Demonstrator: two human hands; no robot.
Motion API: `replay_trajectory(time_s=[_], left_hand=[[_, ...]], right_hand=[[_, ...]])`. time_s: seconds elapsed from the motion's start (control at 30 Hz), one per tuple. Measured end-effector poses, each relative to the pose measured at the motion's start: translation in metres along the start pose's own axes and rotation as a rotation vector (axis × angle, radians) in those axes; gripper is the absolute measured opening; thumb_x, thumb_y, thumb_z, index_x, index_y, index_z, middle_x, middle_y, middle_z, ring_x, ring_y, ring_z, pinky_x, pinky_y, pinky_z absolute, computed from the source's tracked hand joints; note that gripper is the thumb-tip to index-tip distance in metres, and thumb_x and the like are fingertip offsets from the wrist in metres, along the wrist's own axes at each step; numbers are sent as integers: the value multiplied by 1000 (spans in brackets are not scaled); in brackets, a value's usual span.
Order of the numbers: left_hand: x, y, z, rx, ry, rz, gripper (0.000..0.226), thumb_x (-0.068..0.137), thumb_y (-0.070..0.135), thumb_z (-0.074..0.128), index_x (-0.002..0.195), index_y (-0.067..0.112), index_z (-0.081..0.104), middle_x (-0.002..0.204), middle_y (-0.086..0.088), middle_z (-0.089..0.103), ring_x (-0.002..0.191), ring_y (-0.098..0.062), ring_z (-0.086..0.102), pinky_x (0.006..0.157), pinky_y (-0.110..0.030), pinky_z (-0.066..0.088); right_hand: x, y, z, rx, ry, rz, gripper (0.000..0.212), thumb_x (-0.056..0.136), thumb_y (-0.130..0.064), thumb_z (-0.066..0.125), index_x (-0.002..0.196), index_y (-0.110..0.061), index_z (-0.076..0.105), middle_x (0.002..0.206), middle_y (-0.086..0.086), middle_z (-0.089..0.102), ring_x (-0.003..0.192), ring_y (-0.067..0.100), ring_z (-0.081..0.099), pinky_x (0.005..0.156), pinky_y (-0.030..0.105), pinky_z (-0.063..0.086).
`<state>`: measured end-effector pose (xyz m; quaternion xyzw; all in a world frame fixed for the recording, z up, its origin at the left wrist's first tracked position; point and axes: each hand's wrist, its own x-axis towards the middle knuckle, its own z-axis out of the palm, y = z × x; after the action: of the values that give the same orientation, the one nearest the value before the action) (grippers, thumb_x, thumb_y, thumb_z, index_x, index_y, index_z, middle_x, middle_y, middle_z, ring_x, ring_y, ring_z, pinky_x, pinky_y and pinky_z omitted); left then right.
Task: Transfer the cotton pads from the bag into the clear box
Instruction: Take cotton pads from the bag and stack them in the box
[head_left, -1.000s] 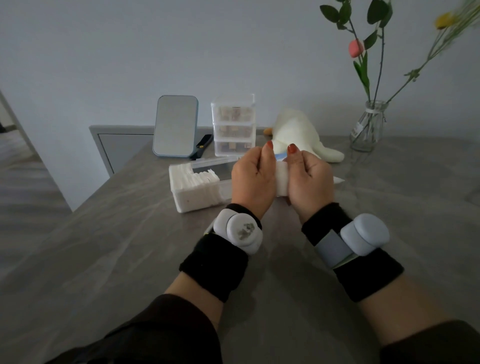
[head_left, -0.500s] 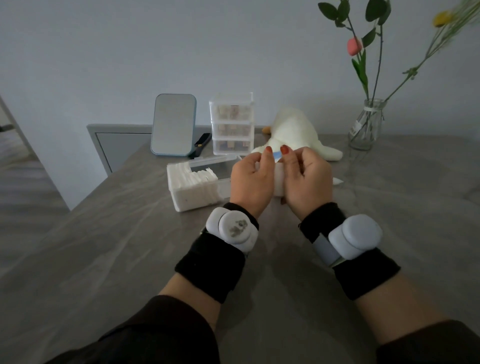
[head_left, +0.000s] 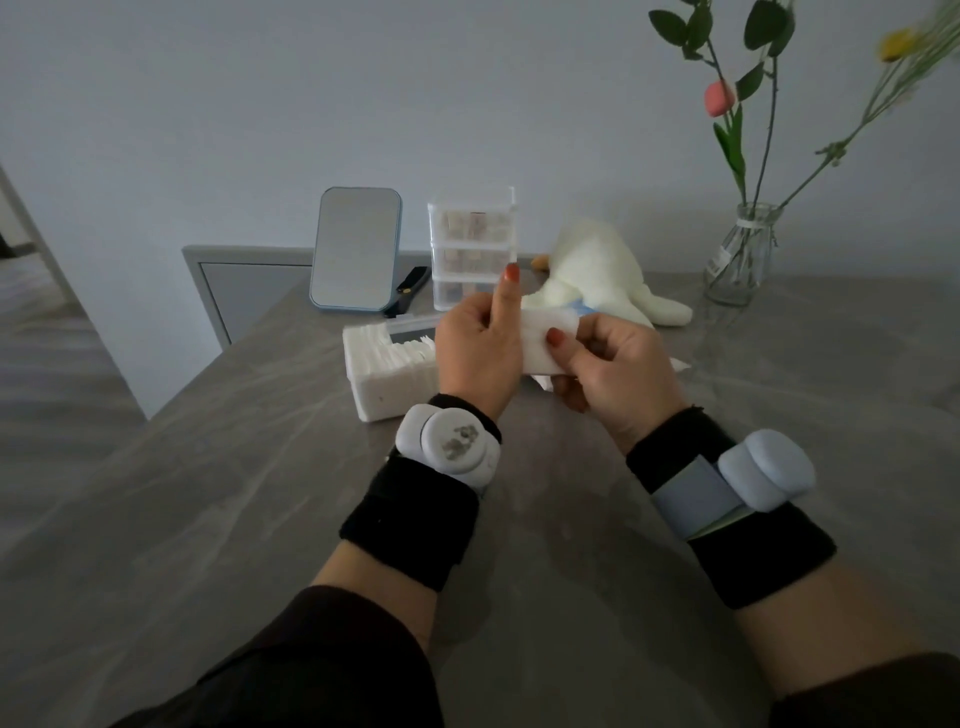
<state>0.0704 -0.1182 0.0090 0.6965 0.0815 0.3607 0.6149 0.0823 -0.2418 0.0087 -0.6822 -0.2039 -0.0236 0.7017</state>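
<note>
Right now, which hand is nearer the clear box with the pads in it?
Left. The left hand is just beside the clear box, at its right end, holding the bag of pads. The right hand holds the bag's other side, farther right.

Dark sleeves (head_left: 311, 660) were worn with 2 black wristbands (head_left: 410, 525), each fitted with a rounded pale pod (head_left: 449, 449); nails (head_left: 511, 273) were painted red.
</note>
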Motion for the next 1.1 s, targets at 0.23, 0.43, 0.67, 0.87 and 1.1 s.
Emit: replay_trajectory(time_s=[0.23,0.43,0.67,0.87,1.1], left_hand=[[25,0,-45,151,302,146,55,100,40,46,62,0,46,54,-1,44,51,-10,37,49,-22,32],[28,-11,-68,497,282,126,45,103,37,35,80,7,59,65,13,56,70,-19,53,61,-29,31],[31,-31,-84,857,110,143,27,94,16,43,105,20,67,113,1,66,117,-23,47,92,-35,34],[33,-29,-87,835,6,127,45,86,6,42,123,19,63,133,-3,58,137,-20,36,114,-35,21],[29,-16,-89,854,-230,69,61,85,1,39,140,27,49,149,-7,44,147,-18,18,120,-38,6]], right_hand=[[1,-2,-8,120,31,63,23,93,-14,62,93,9,60,54,2,57,47,13,49,39,22,37],[3,-25,3,88,71,71,13,92,-10,63,95,2,63,63,16,63,40,10,53,38,20,40],[56,-43,34,-393,30,-41,4,83,-11,69,80,-9,66,64,2,67,44,8,61,39,20,43],[82,-31,78,-1070,-163,-109,29,81,-19,62,57,-7,49,57,8,51,63,30,54,68,32,49],[82,-16,96,-1338,-242,-118,19,81,-17,61,69,-12,47,64,1,49,55,16,47,59,28,41]])
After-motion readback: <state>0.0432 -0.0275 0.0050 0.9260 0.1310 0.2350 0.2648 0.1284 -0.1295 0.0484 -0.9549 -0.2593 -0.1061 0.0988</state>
